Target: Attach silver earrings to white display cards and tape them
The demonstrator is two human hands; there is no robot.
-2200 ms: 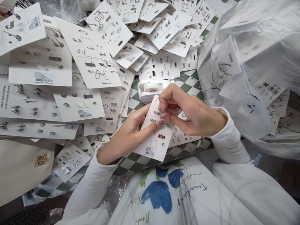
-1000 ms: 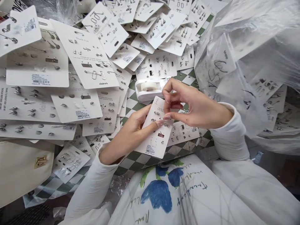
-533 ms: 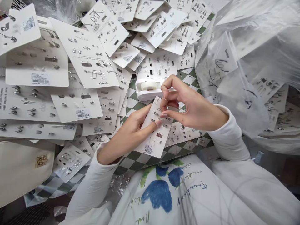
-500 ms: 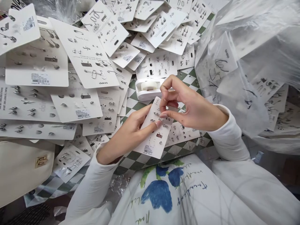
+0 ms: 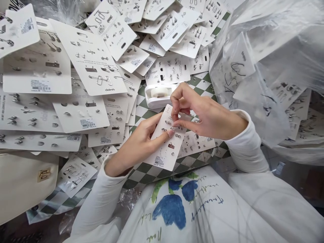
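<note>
My left hand [image 5: 136, 145] grips a white claire's-style earring card [image 5: 165, 148] from below, its fingertips on the card's face. The card carries several small silver earrings. My right hand [image 5: 202, 118] sits over the card's upper end. Its thumb and fingertips pinch in at a small silver earring [image 5: 173, 128] on the card. I cannot tell whether that earring has come free. Just behind the fingers stands a white tape dispenser [image 5: 159, 94] holding a roll of tape.
Many earring cards [image 5: 86, 57] lie piled over a green-and-white checked cloth [image 5: 144, 173]. Crumpled clear plastic bags [image 5: 263, 57] with cards inside fill the right. A cream bag with a gold clasp [image 5: 25, 182] lies left, and a blue-flower print cloth [image 5: 172, 209] lies at the bottom.
My right fingers have closed in from a spread pinch onto the card's face. Both hands still hold the card in nearly the same place, and the whole view has shifted slightly left.
</note>
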